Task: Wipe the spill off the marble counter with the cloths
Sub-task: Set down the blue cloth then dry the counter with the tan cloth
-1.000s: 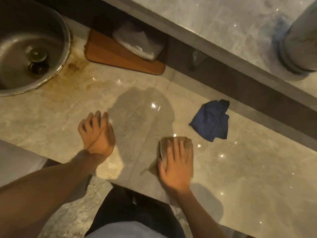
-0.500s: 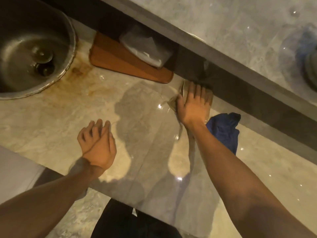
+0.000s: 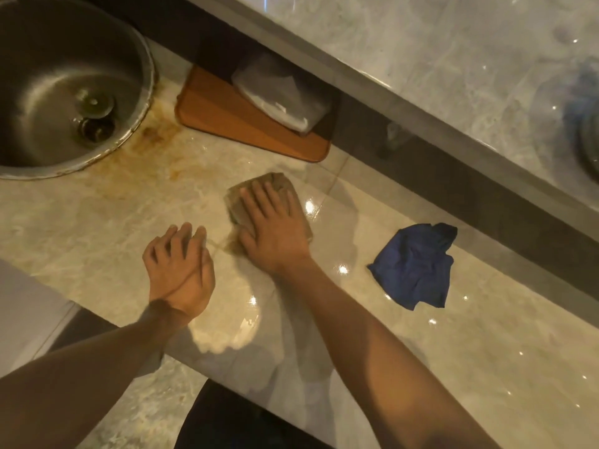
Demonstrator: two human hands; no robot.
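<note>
Head view: the right hand (image 3: 275,228) is pressing the tan cloth (image 3: 259,196) flat on the bench (image 3: 97,222), its grip open-palmed; the left hand (image 3: 180,270) is resting empty. Wiping step, I judge; next, sweeping toward the brown stain (image 3: 155,137). The blue cloth (image 3: 415,267) is lying unused nearby.

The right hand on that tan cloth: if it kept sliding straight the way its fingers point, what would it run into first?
Probably the wooden board. The right hand, flat on the tan cloth, points up and slightly left across bare wet counter, toward the board's near edge. Exact heading is hard to judge.
</note>
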